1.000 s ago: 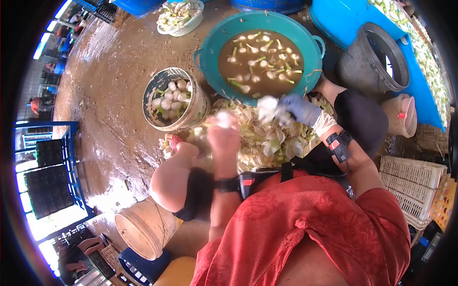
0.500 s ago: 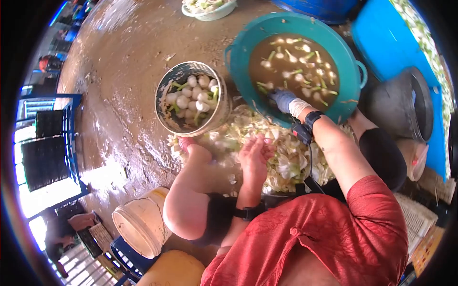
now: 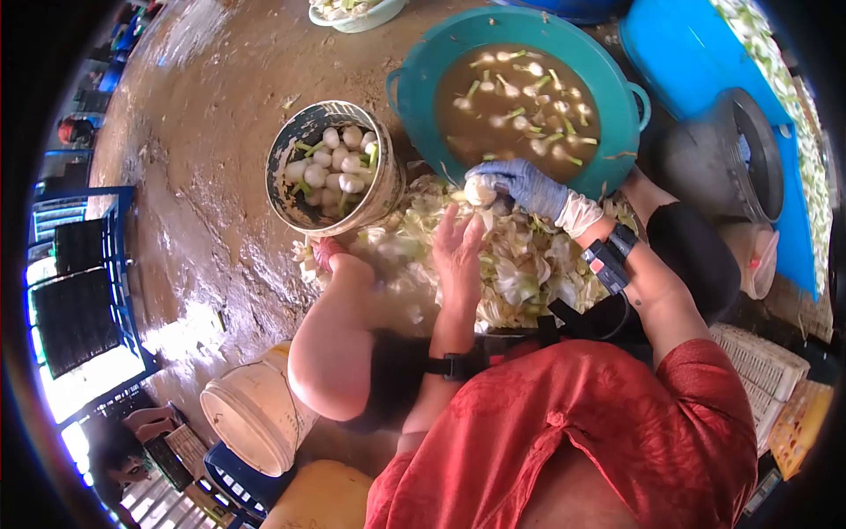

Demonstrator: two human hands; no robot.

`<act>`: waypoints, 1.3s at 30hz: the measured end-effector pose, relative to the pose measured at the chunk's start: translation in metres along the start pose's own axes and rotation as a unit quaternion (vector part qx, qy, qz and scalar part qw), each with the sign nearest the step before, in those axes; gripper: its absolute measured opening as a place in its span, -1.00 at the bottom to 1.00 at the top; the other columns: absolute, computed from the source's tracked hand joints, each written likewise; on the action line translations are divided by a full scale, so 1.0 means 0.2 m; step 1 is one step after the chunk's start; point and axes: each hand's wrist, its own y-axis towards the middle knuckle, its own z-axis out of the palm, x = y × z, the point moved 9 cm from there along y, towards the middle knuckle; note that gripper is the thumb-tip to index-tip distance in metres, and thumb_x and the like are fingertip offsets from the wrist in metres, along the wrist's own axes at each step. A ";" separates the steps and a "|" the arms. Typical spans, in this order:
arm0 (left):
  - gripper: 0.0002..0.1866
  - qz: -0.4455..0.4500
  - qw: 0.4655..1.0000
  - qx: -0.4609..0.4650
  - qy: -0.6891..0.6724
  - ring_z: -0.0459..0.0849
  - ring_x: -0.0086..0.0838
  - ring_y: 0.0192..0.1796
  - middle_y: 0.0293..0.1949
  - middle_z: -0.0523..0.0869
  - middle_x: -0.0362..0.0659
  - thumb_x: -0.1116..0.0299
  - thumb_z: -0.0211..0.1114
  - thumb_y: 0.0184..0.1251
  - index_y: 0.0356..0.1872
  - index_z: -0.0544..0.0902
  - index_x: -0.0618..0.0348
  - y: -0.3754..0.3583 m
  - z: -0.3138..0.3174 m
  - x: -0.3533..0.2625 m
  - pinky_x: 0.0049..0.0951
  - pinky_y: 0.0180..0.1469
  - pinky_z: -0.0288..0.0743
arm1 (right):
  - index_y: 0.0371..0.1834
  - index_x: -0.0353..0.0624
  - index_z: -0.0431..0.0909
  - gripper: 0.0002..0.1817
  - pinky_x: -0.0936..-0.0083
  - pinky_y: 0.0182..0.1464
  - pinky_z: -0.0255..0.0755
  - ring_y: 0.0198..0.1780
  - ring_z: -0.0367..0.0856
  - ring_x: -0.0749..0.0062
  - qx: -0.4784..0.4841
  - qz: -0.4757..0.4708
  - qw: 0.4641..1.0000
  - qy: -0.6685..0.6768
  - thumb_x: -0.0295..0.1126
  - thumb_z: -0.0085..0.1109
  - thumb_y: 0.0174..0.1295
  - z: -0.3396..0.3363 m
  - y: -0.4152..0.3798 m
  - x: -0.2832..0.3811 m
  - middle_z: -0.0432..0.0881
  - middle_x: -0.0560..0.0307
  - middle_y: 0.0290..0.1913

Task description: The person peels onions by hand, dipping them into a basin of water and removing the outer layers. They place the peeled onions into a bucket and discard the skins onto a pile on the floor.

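Note:
My right hand (image 3: 520, 189), in a blue glove, is closed around a white bulb (image 3: 480, 189) that looks like fresh garlic. It is over the near rim of a green tub (image 3: 423, 115). Just below the bulb, my bare left hand (image 3: 458, 251) is raised with its fingers apart and nothing visible in it. Brown water (image 3: 485, 93) fills the tub, and several white bulbs with green stems float there. To the left, a dirty bucket (image 3: 388, 189) holds more white bulbs (image 3: 335, 163). A heap of pale peels (image 3: 520, 273) lies under and around my hands.
A grey bucket (image 3: 753, 167) and a blue sheet (image 3: 679, 57) are on the right. A cream bucket (image 3: 256, 410) lies tipped at lower left. A pale basin (image 3: 366, 16) of peels sits at the back. The muddy floor (image 3: 203, 159) looks wet. Another person (image 3: 123, 454) shows at lower left.
My right hand has come out of the tub's water toward me with a bulb in it. My left hand has risen a little and its fingers have spread. The view has shifted slightly.

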 end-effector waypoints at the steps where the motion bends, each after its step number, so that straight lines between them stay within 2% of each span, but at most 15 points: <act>1: -0.43 0.026 0.999 0.019 0.010 0.58 -0.52 -0.20 -0.11 0.63 -0.09 0.26 0.28 0.24 0.21 0.35 0.31 0.00 0.03 -0.01 -0.54 -0.21 0.48 | 0.03 -0.17 0.53 -0.69 0.66 -0.24 0.48 -0.31 0.54 0.66 0.003 0.001 1.000 0.015 -0.31 0.00 0.29 0.02 -0.03 0.04 0.64 0.20 -0.21; 2: -0.41 0.060 0.997 0.054 -0.014 0.61 -0.50 -0.18 -0.11 0.63 -0.08 0.28 0.27 0.26 0.24 0.31 0.34 0.00 0.08 -0.04 -0.53 -0.20 0.51 | 0.04 -0.09 0.54 -0.70 0.47 0.06 0.44 -0.06 0.60 0.29 0.022 0.029 0.998 -0.047 -0.42 0.03 0.24 0.05 -0.06 0.04 0.61 0.06 -0.06; 3: -0.41 0.063 0.996 0.060 -0.013 0.61 -0.50 -0.18 -0.11 0.63 -0.08 0.28 0.27 0.26 0.24 0.31 0.34 -0.02 0.09 -0.04 -0.53 -0.20 0.51 | 0.04 -0.09 0.54 -0.70 0.47 0.06 0.44 -0.06 0.60 0.29 0.017 0.026 0.998 -0.049 -0.42 0.03 0.24 0.05 -0.09 0.05 0.61 0.06 -0.06; 5: -0.45 0.059 0.995 0.049 0.064 0.64 -0.48 -0.18 -0.15 0.64 -0.07 0.33 0.24 0.28 0.23 0.30 0.38 -0.04 0.09 -0.04 -0.56 -0.22 0.54 | 0.07 -0.17 0.50 -0.65 0.48 -0.07 0.48 -0.15 0.63 0.40 0.011 -0.112 0.987 -0.117 -0.35 0.03 0.23 0.07 -0.14 0.17 0.63 0.03 -0.08; 6: -0.50 0.075 0.994 0.058 0.047 0.65 -0.46 -0.21 -0.17 0.63 -0.05 0.40 0.19 0.30 0.21 0.32 0.42 -0.03 0.08 -0.03 -0.53 -0.23 0.59 | 0.01 -0.17 0.54 -0.69 0.41 -0.01 0.45 -0.09 0.62 0.30 0.015 -0.166 0.975 -0.145 -0.36 0.07 0.21 0.08 -0.18 0.24 0.63 -0.01 -0.08; 7: -0.50 0.077 0.994 0.063 0.048 0.65 -0.46 -0.21 -0.17 0.63 -0.05 0.40 0.19 0.30 0.21 0.32 0.42 -0.05 0.08 -0.02 -0.53 -0.23 0.59 | 0.01 -0.17 0.54 -0.69 0.41 -0.01 0.45 -0.09 0.62 0.30 0.010 -0.167 0.975 -0.149 -0.36 0.07 0.21 0.07 -0.21 0.26 0.63 -0.01 -0.08; 9: -0.55 0.079 0.993 0.092 0.013 0.65 -0.45 -0.22 -0.20 0.63 -0.05 0.43 0.18 0.30 0.16 0.37 0.44 -0.08 0.12 -0.02 -0.47 -0.25 0.62 | -0.12 -0.19 0.61 -0.76 0.41 -0.04 0.45 -0.10 0.62 0.33 -0.008 -0.041 0.992 -0.122 -0.36 0.13 0.17 0.03 -0.23 0.20 0.65 0.01 -0.16; 16: -0.60 0.100 0.988 0.104 0.056 0.64 -0.47 -0.27 -0.25 0.62 -0.08 0.50 0.18 0.27 0.10 0.42 0.49 -0.17 0.16 -0.03 -0.49 -0.30 0.64 | -0.32 -0.22 0.63 -0.82 0.34 -0.15 0.45 -0.26 0.60 0.11 -0.128 -0.072 0.959 -0.243 -0.37 0.18 0.06 -0.02 -0.39 0.33 0.63 -0.03 -0.35; 19: -0.59 0.076 0.992 0.104 0.013 0.62 -0.50 -0.30 -0.27 0.61 -0.11 0.53 0.18 0.26 0.12 0.41 0.49 -0.17 0.15 -0.02 -0.52 -0.32 0.63 | -0.36 -0.25 0.62 -0.83 0.28 -0.19 0.45 -0.32 0.58 0.03 -0.093 -0.039 0.989 -0.107 -0.38 0.18 0.04 0.01 -0.41 0.30 0.62 -0.07 -0.38; 22: -0.57 0.090 0.990 0.100 0.048 0.57 -0.57 -0.36 -0.33 0.58 -0.18 0.52 0.20 0.24 0.12 0.41 0.49 -0.17 0.15 0.00 -0.54 -0.35 0.62 | -0.41 -0.25 0.62 -0.84 0.25 -0.24 0.45 -0.37 0.57 0.00 -0.141 -0.085 0.964 -0.209 -0.38 0.17 0.02 -0.01 -0.44 0.36 0.61 -0.09 -0.41; 28: -0.58 0.094 0.981 0.115 0.123 0.52 -0.62 -0.39 -0.37 0.54 -0.23 0.54 0.19 0.23 0.12 0.43 0.45 -0.19 0.19 0.00 -0.56 -0.38 0.61 | -0.44 -0.21 0.63 -0.86 0.24 -0.30 0.44 -0.42 0.56 -0.02 -0.125 -0.016 0.938 -0.324 -0.41 0.13 -0.02 0.00 -0.45 0.30 0.59 -0.10 -0.51; 31: -0.59 0.094 0.978 0.128 0.132 0.53 -0.61 -0.39 -0.35 0.56 -0.21 0.53 0.21 0.23 0.11 0.45 0.44 -0.19 0.20 0.01 -0.56 -0.39 0.60 | -0.45 -0.20 0.63 -0.86 0.23 -0.32 0.44 -0.43 0.55 -0.03 -0.161 0.001 0.938 -0.307 -0.38 0.14 -0.01 -0.04 -0.45 0.27 0.57 -0.11 -0.53; 33: -0.61 0.051 0.991 0.122 0.017 0.53 -0.63 -0.40 -0.35 0.59 -0.20 0.51 0.23 0.22 0.08 0.48 0.43 -0.19 0.21 0.02 -0.56 -0.42 0.59 | -0.47 -0.20 0.61 -0.84 0.24 -0.33 0.43 -0.44 0.53 -0.05 -0.150 0.027 0.985 -0.087 -0.34 0.16 -0.01 -0.07 -0.45 0.20 0.56 -0.12 -0.54; 37: -0.63 0.049 0.992 0.114 0.020 0.54 -0.63 -0.40 -0.34 0.60 -0.19 0.51 0.23 0.23 0.06 0.49 0.42 -0.18 0.19 0.03 -0.57 -0.44 0.58 | -0.48 -0.21 0.61 -0.81 0.24 -0.34 0.42 -0.45 0.51 -0.06 -0.128 0.021 0.992 -0.008 -0.30 0.17 -0.01 -0.05 -0.49 0.20 0.54 -0.14 -0.54; 39: -0.64 0.082 0.986 0.097 0.107 0.57 -0.61 -0.39 -0.33 0.63 -0.17 0.54 0.22 0.23 0.05 0.50 0.43 -0.17 0.18 0.03 -0.58 -0.45 0.58 | -0.52 -0.22 0.60 -0.83 0.22 -0.35 0.42 -0.46 0.51 -0.06 -0.142 -0.042 0.960 -0.238 -0.33 0.15 -0.03 -0.02 -0.49 0.27 0.53 -0.15 -0.56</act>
